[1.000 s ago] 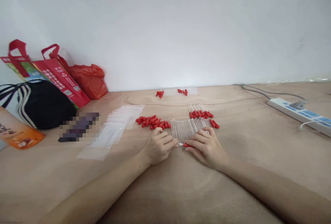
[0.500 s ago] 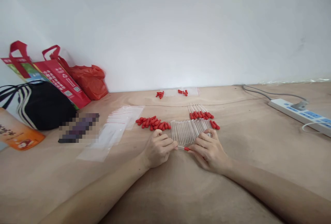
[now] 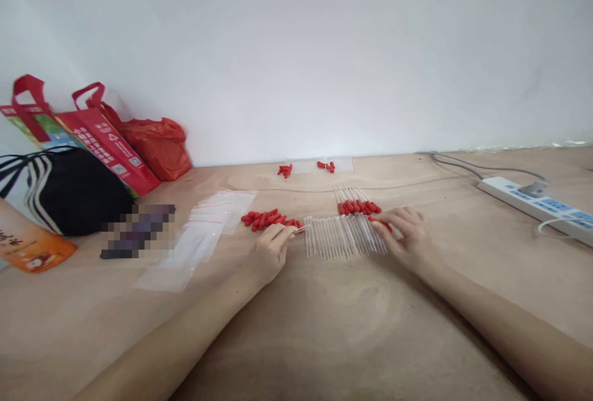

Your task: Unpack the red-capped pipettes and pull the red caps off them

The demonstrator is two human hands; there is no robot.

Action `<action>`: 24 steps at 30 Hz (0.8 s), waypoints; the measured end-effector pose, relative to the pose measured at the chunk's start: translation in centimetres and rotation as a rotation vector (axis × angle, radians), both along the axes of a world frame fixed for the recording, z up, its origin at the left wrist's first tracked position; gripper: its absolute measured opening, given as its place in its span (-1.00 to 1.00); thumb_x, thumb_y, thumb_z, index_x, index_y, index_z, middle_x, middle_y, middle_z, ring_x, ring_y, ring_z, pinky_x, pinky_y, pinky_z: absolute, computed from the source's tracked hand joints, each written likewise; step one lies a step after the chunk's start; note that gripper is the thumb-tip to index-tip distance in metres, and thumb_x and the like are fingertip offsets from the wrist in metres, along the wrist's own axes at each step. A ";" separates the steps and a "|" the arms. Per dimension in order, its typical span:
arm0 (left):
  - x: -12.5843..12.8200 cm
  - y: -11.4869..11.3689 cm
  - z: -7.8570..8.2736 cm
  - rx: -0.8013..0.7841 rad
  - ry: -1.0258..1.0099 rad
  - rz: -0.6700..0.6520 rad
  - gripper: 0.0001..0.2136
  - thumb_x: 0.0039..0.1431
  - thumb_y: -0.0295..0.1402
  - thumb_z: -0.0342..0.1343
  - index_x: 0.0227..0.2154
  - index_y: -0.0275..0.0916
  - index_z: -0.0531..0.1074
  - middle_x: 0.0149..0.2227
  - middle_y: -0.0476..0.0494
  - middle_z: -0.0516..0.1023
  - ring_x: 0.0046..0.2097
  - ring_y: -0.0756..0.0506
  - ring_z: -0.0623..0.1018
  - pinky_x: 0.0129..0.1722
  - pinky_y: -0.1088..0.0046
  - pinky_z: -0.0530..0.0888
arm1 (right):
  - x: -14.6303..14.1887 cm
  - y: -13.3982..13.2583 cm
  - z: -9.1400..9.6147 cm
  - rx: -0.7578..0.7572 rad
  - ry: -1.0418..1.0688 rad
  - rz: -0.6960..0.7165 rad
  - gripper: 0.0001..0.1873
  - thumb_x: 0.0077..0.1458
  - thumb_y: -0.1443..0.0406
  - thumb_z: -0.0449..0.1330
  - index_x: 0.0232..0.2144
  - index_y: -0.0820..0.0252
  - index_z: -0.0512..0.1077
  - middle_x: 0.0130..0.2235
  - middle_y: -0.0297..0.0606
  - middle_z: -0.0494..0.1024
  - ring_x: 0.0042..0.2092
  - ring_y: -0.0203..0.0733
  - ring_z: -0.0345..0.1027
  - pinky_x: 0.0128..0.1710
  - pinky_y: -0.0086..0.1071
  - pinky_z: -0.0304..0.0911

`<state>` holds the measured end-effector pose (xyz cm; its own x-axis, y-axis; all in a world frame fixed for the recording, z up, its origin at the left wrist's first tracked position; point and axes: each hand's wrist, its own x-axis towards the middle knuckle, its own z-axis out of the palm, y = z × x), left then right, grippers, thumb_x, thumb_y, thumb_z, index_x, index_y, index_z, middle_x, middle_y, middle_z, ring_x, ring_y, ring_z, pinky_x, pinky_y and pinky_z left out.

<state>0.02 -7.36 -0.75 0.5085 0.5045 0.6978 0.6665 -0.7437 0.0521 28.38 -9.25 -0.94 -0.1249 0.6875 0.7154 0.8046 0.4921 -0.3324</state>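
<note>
A row of thin clear glass tubes (image 3: 343, 237) lies on the wooden board. My left hand (image 3: 271, 251) sits at the row's left end with its fingers pinched on one clear tube (image 3: 300, 228), beside a pile of loose red rubber caps (image 3: 266, 219). My right hand (image 3: 407, 234) is at the row's right end, fingers curled round a capped tube with a red cap showing at the fingertips. Behind the row lies a group of tubes with red caps on them (image 3: 357, 204).
Clear zip bags (image 3: 199, 237) lie to the left. Further left stand a black striped bag (image 3: 65, 188), red shopping bags (image 3: 106, 138) and an orange packet (image 3: 28, 246). More capped tubes (image 3: 319, 166) lie by the wall. A white power strip (image 3: 537, 206) is at the right.
My hands were together at the row's near edge on one capped tube. They have separated: the right went right and back with the capped tube, the left went to the cap pile with a bare tube.
</note>
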 end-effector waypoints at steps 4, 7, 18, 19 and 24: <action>0.8 0.5 -0.3 0.010 -0.005 -0.004 -0.72 0.18 -0.54 -0.18 -0.08 -0.37 0.30 -0.33 -0.17 0.37 -0.28 -0.01 0.42 -0.25 0.46 0.43 | 2.4 2.5 -0.3 -0.213 0.189 -0.130 -0.74 0.03 0.15 0.04 -0.39 0.17 0.44 -0.42 -0.25 0.40 -0.42 -0.26 0.26 -0.41 -0.38 0.15; 1.6 0.8 -0.4 0.073 -0.076 -0.027 -0.77 0.16 -0.55 -0.12 -0.16 -0.32 0.36 -0.40 -0.10 0.37 -0.34 0.02 0.42 -0.28 0.50 0.43 | 3.3 3.2 -0.3 -0.354 0.222 -0.237 -0.77 -0.03 0.21 0.06 -0.38 0.22 0.41 -0.42 -0.25 0.42 -0.47 -0.29 0.27 -0.46 -0.41 0.16; 2.7 1.6 -0.9 0.208 0.074 -0.127 -0.84 0.17 -0.52 -0.11 -0.31 -0.30 0.38 -0.41 -0.12 0.47 -0.35 -0.02 0.46 -0.31 0.47 0.46 | 4.0 3.7 -0.3 -0.609 0.221 -0.294 -0.75 -0.14 0.11 0.13 -0.51 0.18 0.41 -0.53 -0.26 0.49 -0.50 -0.24 0.31 -0.55 -0.42 0.10; 2.8 1.7 -0.9 0.188 0.082 -0.143 -0.84 0.17 -0.51 -0.10 -0.34 -0.30 0.39 -0.41 -0.12 0.47 -0.35 -0.02 0.46 -0.32 0.47 0.45 | 4.0 3.7 -0.3 -0.616 0.224 -0.277 -0.74 -0.14 0.10 0.12 -0.52 0.18 0.42 -0.53 -0.26 0.50 -0.50 -0.24 0.31 -0.55 -0.42 0.10; 3.1 1.6 -0.8 0.083 0.082 -0.210 -0.86 0.16 -0.36 -0.01 -0.38 -0.30 0.40 -0.40 -0.12 0.47 -0.34 0.00 0.47 -0.30 0.50 0.46 | 3.7 3.5 0.1 -0.655 0.206 -0.266 -0.70 -0.08 0.09 0.07 -0.54 0.18 0.45 -0.55 -0.29 0.50 -0.52 -0.25 0.32 -0.54 -0.42 0.11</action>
